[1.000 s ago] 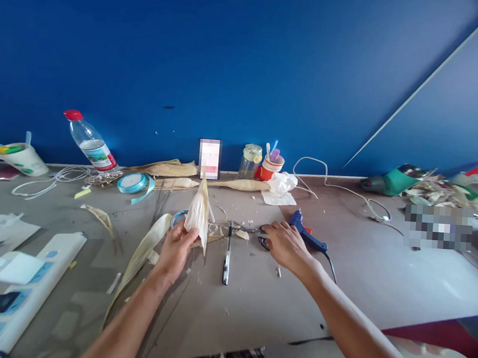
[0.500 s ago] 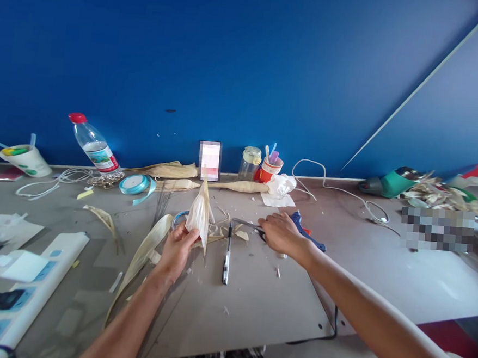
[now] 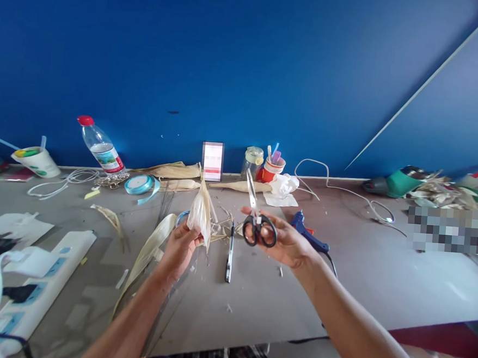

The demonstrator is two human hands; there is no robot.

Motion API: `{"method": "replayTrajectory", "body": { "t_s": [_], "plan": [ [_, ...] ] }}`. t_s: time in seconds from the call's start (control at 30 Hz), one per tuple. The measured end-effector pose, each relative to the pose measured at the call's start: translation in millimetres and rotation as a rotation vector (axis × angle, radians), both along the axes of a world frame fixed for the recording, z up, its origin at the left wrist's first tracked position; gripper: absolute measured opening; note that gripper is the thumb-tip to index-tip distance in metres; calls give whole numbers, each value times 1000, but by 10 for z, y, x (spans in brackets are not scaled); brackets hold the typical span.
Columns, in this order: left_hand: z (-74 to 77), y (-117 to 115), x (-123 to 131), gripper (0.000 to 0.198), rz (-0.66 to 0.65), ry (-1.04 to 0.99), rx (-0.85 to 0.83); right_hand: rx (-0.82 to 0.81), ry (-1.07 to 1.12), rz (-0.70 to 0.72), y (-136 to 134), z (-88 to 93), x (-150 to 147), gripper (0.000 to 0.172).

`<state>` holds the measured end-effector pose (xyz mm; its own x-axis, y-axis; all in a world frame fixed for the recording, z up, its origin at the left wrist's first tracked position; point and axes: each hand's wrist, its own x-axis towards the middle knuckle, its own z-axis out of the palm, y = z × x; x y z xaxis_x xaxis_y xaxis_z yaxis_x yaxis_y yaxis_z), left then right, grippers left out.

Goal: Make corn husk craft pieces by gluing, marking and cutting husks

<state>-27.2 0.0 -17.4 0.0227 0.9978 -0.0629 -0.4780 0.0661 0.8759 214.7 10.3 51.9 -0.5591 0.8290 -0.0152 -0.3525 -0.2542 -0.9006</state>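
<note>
Pinched in my left hand (image 3: 183,248) is a pale dried corn husk (image 3: 200,214), its narrow tip pointing up. My right hand (image 3: 287,239) holds black-handled scissors (image 3: 253,213) above the table, blades upward and close together, the finger loops facing me. A capped pen (image 3: 230,255) lies on the table between my hands. Husk scraps (image 3: 221,235) are scattered behind the pen. A long husk strip (image 3: 148,249) curves along the left of my left forearm. Just beyond my right wrist lies a blue glue gun (image 3: 309,233).
A white power strip (image 3: 59,264) with plugs lies at left. Along the blue wall stand a red-capped bottle (image 3: 105,153), a clear jar (image 3: 252,161) and a red cup (image 3: 270,170). A ribbon roll (image 3: 138,184) and crumpled tissue (image 3: 282,190) lie nearby. A green heat-gun-like tool (image 3: 400,182) rests at right.
My right hand has lifted the scissors off the table and turned them so the blades point up. My left hand keeps the husk in nearly the same place. The view has shifted slightly.
</note>
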Motion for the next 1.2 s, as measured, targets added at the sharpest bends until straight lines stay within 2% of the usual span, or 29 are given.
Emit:
{"method": "replayTrajectory", "body": {
  "t_s": [0.07,0.2,0.37,0.47,0.57,0.77,0.97,1.2],
  "plan": [
    [-12,4,-5,18,-1,-9,0,-53,26,34,-50,-84,-136,53],
    [-3,12,4,19,16,-23,-12,-40,-72,28,-29,-217,-273,46],
    [44,10,15,26,34,-18,-80,0,-183,-155,95,-395,-285,53],
    [64,4,17,29,23,8,-90,88,-193,-132,143,-467,-236,58],
    [60,4,22,34,30,49,-104,165,-297,-34,145,-475,-202,58],
    [-7,17,20,32,111,196,-126,269,-478,37,78,-481,-264,49],
    [-57,28,3,33,152,331,-103,452,-754,3,35,-464,-261,28],
    [-68,31,-18,20,215,679,28,544,-847,-5,14,-413,-302,27]
  ]
}}
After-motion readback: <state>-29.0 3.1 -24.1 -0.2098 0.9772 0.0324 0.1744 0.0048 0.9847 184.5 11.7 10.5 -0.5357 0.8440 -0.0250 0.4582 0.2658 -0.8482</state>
